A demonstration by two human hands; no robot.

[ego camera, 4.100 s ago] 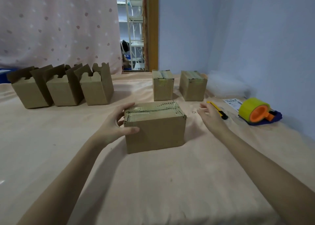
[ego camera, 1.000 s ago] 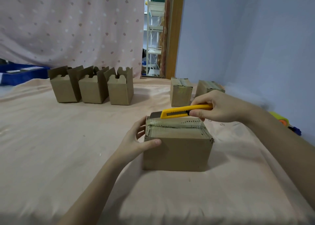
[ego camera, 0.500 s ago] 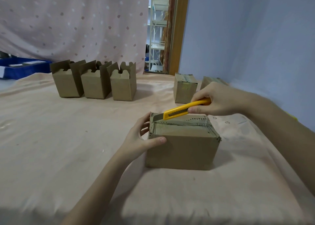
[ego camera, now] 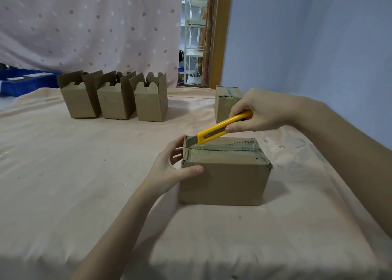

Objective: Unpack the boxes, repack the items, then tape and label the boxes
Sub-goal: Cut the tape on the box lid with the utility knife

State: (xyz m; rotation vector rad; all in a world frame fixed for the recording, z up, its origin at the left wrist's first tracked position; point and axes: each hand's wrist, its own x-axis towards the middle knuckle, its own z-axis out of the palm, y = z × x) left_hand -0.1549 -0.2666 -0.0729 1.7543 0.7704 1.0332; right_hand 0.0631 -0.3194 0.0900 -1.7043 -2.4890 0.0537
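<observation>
A taped cardboard box (ego camera: 224, 182) sits in the middle of the cloth-covered table (ego camera: 84, 173). My left hand (ego camera: 169, 169) grips its left end, thumb on the front face, fingers on the left side. My right hand (ego camera: 261, 112) holds a yellow box cutter (ego camera: 222, 129) above the box. The cutter's blade tip touches the taped top at the box's far left corner.
Three open cardboard boxes (ego camera: 114, 97) stand in a row at the back left. A sealed box (ego camera: 224, 103) stands behind my right hand. A blue bin (ego camera: 23, 82) lies at the far left edge. A wall runs along the right side.
My right hand picked up the yellow cutter from the table and brought it over the box; over the last second the blade dropped onto the top's far left corner.
</observation>
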